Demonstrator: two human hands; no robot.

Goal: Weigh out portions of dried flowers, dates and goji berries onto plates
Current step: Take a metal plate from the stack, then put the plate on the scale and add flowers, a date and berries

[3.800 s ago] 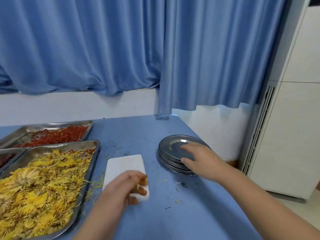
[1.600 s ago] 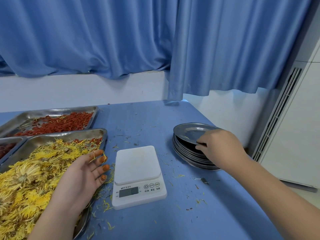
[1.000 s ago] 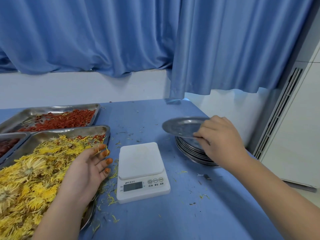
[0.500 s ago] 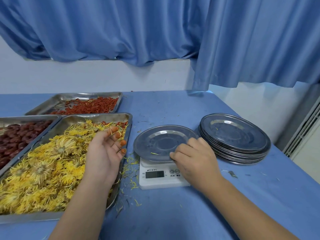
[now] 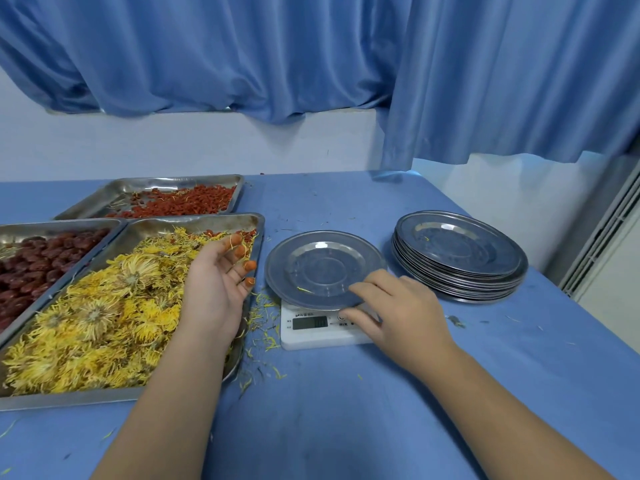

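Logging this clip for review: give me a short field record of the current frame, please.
scale: white digital kitchen scale, display unreadable
on scale: round steel plate, one stray petal
spare plates: stack of steel plates, right of scale
tray contents: yellow dried flowers; dark red dates; red goji berries
left hand: open, above flowers
right hand: fingers on plate's near rim, grip unclear

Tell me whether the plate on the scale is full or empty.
Nearly empty: the plate on the scale shows bare metal, with one stray yellow petal near its front.
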